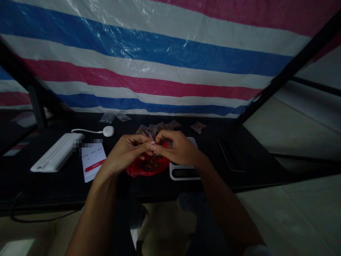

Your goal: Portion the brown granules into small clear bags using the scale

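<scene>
My left hand [130,149] and my right hand [177,147] meet fingertip to fingertip, pinching a small clear plastic bag [153,134] between thumbs and fingers. Much of this bag is hidden by the fingers. Just beneath lies an open red plastic bag [137,168] with small dark brown pieces [150,164] in it; their kind is too dim to make out. A white digital scale [183,173] sits partly behind my right hand and wrist. Several small filled clear bags [161,126] lie beyond my fingers.
Another filled bag [198,127] lies apart at the back right. Flat clear bags [107,117] are at the back left. A phone showing a timer [93,160], a long white device [57,153] and a round white corded piece [108,131] stand left; a dark flat device [231,154] lies right.
</scene>
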`<state>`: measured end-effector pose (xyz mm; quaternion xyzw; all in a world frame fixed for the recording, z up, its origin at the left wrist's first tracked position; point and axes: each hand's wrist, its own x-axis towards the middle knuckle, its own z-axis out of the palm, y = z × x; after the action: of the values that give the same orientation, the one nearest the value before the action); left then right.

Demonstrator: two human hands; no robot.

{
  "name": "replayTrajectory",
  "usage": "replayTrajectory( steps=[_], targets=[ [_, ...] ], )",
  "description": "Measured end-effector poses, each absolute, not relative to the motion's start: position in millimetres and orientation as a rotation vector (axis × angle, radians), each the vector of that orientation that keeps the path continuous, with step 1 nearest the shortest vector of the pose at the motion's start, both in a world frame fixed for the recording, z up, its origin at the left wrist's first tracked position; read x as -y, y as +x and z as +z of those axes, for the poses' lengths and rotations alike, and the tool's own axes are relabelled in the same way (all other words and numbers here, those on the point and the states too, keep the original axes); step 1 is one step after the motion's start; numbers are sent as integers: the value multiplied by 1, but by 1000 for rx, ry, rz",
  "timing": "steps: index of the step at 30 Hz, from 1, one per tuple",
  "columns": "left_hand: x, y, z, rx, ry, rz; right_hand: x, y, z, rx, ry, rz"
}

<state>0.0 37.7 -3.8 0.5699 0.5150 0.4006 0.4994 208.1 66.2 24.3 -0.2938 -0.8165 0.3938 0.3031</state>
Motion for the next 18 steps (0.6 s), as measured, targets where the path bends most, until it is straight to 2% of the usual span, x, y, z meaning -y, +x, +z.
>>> replayTrajectory(
  steps=[10,18],
  targets=[
    [-36,7,-1,-1205,1574,877,-78,213,9,2249,-734,1062],
    [-33,3,2,-1220,1491,876,-74,210,5,2200,-752,1163]
  ],
)
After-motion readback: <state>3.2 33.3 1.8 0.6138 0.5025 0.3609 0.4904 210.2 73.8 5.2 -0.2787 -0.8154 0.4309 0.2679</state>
